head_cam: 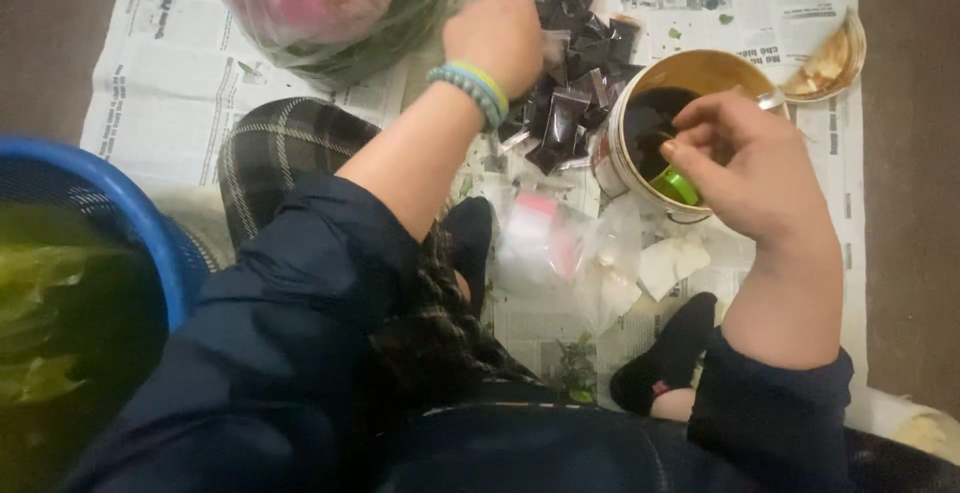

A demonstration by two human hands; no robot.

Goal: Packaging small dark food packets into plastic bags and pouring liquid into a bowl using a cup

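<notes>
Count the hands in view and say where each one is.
2. The left hand reaches over the pile of small dark sachets. The right hand holds a green scoop at the tub of dark paste.

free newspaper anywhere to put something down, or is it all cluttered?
Bare newspaper at far left, between the plastic bag of greens and the blue basket; a smaller strip top right, above the bucket. Crowded in the middle: left hand over the dark sachets, right hand in the bucket, empty bags below.
</notes>
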